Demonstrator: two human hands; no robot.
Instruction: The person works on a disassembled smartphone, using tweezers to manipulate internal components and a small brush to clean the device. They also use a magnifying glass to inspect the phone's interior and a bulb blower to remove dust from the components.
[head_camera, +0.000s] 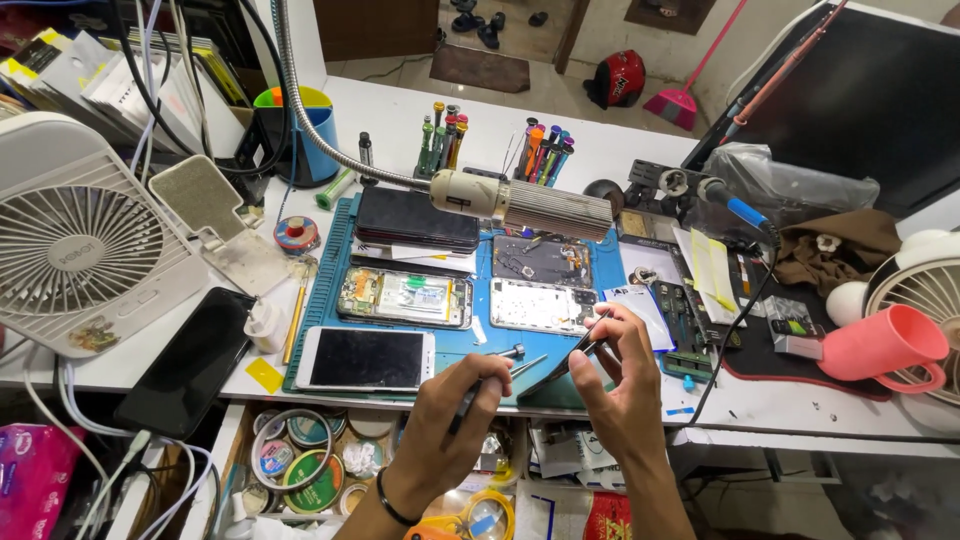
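Note:
My left hand (455, 420) grips a thin dark-handled screwdriver (490, 372) whose metal tip points up and right over the blue work mat (318, 300). My right hand (620, 385) holds a dark, flat phone part (562, 368) tilted on edge, pinched between thumb and fingers. The two hands are close together at the mat's front edge. On the mat lie an opened phone with its board showing (404, 297), a white opened phone frame (540, 305), a dark phone board (541, 260), a white-framed phone (366, 359) and a stack of dark phones (417, 219).
A gooseneck lamp (525, 205) hangs over the mat. White fans stand at the left (75, 240) and right (925, 290). A pink mug (880, 345), a black phone (198, 360), screwdriver racks (495, 145), a blue cup (295, 130) and a drawer of tape rolls (310, 460) surround the bench.

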